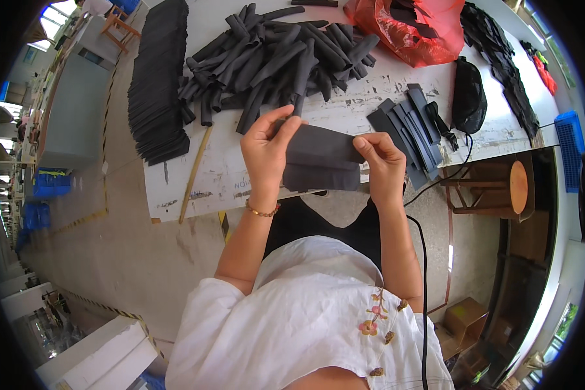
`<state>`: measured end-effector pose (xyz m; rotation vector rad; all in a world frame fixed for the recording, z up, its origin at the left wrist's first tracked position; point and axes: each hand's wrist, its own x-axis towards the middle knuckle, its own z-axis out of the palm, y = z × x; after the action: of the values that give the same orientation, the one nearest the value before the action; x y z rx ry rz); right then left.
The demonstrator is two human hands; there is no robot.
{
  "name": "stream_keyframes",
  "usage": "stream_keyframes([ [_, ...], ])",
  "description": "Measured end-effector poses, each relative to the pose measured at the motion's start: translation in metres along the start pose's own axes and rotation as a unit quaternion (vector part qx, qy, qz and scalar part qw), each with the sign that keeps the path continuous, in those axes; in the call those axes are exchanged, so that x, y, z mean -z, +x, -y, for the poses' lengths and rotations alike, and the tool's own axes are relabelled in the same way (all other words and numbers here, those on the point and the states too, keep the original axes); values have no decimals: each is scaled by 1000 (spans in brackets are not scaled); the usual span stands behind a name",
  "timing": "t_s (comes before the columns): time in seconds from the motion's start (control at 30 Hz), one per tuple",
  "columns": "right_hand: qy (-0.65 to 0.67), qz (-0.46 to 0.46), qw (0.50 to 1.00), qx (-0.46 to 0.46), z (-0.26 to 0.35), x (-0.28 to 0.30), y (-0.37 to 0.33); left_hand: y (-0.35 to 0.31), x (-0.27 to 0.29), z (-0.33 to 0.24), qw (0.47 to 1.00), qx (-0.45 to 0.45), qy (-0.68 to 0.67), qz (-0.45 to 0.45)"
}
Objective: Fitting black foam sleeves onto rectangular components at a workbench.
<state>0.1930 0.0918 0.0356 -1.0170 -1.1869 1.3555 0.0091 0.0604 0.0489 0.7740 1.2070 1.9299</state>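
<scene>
Between my hands a dark grey fabric piece (322,156) is held up above the near edge of the table, with a fold running across it. My left hand (270,140) pinches its upper left corner between thumb and fingers. At the upper right corner, my right hand (381,156) grips it the same way. Just beyond lies a heap of rolled dark fabric pieces (273,55). Right of my right hand, flat dark strips (409,127) lie in a loose, overlapping stack.
A long stack of black sheets (157,78) lines the table's left side, near a thin wooden stick (195,175). Farther right are a red plastic bag (413,32), a black mesh pouch (469,97) and a black cable (424,286). A wooden stool (487,188) stands right of the table.
</scene>
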Motion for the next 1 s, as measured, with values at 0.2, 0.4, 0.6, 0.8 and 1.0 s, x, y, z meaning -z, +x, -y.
stream_keyframes([
  [0.2,-108,-26,992,-59,-13,6,-11,-13,28,30,969,-2,243,36],
  [0.4,-244,-29,968,-54,-19,9,-41,-47,40,21,915,-29,401,28],
  [0.6,-419,-35,906,51,-33,21,-35,0,63,37,880,-187,429,-79],
  [0.8,-580,-129,779,200,-54,52,22,115,118,45,861,-69,502,-25],
  [1.0,-769,-62,622,131,-65,52,40,125,123,62,875,16,479,65],
])
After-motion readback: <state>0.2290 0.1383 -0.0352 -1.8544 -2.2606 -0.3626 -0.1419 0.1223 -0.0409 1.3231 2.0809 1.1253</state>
